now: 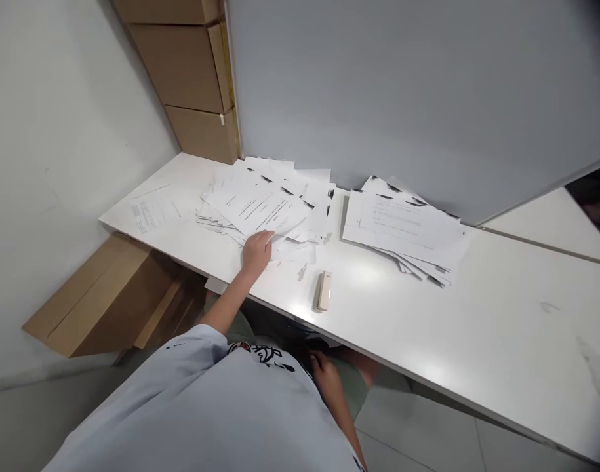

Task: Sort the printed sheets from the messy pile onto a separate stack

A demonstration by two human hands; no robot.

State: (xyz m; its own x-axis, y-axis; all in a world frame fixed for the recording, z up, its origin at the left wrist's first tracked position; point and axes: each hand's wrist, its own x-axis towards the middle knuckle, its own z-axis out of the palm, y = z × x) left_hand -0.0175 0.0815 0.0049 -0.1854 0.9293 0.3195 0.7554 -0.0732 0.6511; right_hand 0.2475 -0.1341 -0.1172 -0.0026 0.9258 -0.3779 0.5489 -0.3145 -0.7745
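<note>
White bench against a grey partition, with printed sheets spread across it.
Left hand lies on the near edge of a fanned pile of printed sheets, its fingers curled over the top sheet; whether they pinch it cannot be told. Right hand sits well apart, below the bench's near edge over the person's lap, away from the papers. Just right of the fanned pile lies a second pile of sheets. A beige stapler lies near the bench's edge, closer to the left hand. A single sheet lies further left, stacked cardboard boxes stand beyond the bench's far left corner, and flat cardboard leans below the bench.
</note>
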